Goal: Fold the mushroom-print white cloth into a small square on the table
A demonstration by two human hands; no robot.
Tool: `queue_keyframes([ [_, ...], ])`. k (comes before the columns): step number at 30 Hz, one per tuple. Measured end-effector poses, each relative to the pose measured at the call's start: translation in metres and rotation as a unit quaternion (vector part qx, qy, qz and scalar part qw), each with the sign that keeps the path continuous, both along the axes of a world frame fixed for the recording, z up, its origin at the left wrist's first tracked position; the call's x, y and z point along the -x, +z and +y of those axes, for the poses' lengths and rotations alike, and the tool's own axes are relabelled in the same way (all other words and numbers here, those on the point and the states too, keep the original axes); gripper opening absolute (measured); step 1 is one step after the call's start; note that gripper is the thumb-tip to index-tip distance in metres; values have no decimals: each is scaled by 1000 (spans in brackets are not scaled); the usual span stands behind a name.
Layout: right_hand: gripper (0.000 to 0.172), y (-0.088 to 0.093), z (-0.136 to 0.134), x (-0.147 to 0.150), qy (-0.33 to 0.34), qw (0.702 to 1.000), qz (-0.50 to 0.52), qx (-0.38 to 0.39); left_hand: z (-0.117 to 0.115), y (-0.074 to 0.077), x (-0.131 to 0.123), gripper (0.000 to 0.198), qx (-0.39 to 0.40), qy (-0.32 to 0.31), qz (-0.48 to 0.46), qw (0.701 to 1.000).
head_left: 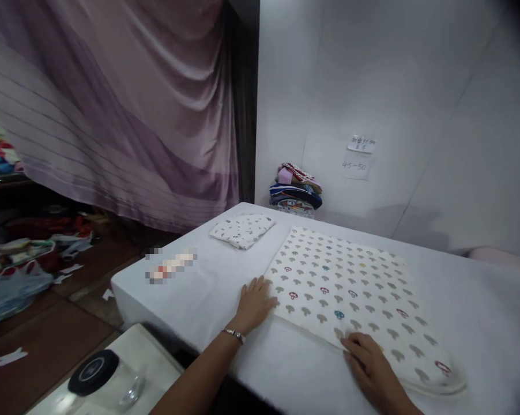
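A white cloth printed with grey and a few coloured mushrooms (329,282) lies spread flat on the white-covered table (225,294). It looks layered at the near right corner. My left hand (255,304), with a bracelet at the wrist, rests palm down at the cloth's left edge, fingers stretched out and the fingertips touching it. At the near edge, my right hand (368,366) has its thumb and forefinger closed on the cloth's border; the other fingers are partly hidden. Farther back on the left sits a folded white cloth with small dark prints (242,230).
A pixelated item (171,266) lies near the table's left edge. Folded fabrics (296,187) are stacked by the wall. A jar with a black lid (93,372) stands on a pale surface at lower left. Purple curtain (156,104) hangs behind; bags (18,282) litter the floor.
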State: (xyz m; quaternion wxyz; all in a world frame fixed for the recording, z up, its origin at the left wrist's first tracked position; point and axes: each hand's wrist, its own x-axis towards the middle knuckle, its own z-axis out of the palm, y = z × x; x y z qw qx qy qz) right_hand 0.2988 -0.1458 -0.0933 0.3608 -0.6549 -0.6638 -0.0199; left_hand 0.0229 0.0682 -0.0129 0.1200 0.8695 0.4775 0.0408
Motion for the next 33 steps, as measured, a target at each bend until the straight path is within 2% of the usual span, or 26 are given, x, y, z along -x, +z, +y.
queue_keyframes([
  [3, 29, 9, 1, 5, 5, 1000, 17, 5, 0, 1, -10, 57, -46, -24, -2, 999],
  [6, 32, 19, 1, 3, 35, 998, 53, 13, 1, -4, -15, 57, -25, -64, 8, 998],
  [8, 33, 22, -4, -10, 33, 997, 74, 6, 1, -8, -15, 58, -10, -72, 17, 997],
  [10, 33, 21, -15, -35, -15, 998, 64, -26, 2, -10, -15, 57, -13, -72, 21, 997],
  [13, 41, 11, -41, -84, -118, 991, -20, -63, 3, -11, -14, 56, -25, -69, 30, 997],
  [15, 50, -1, -60, -114, -161, 981, -90, -65, 3, -11, -14, 57, -23, -66, 38, 997],
  [18, 60, -19, -80, -142, -181, 970, -147, -60, 6, -7, -15, 58, -5, -64, 50, 997],
  [21, 55, -27, -82, -150, -187, 974, -129, -9, 10, 4, -22, 57, 2, -57, 59, 997],
  [23, 49, -23, -70, -146, -200, 974, -91, 53, 14, 12, -30, 56, -15, -58, 45, 997],
  [26, 52, -2, -34, -129, -197, 965, -42, 170, 20, 17, -46, 57, -48, -87, 14, 995],
  [29, 59, 26, 14, -103, -159, 952, -36, 259, 26, 8, -55, 59, -44, -117, 11, 992],
  [33, 63, 60, 80, -72, -107, 945, -62, 303, 30, -11, -55, 60, -20, -125, 2, 992],
])
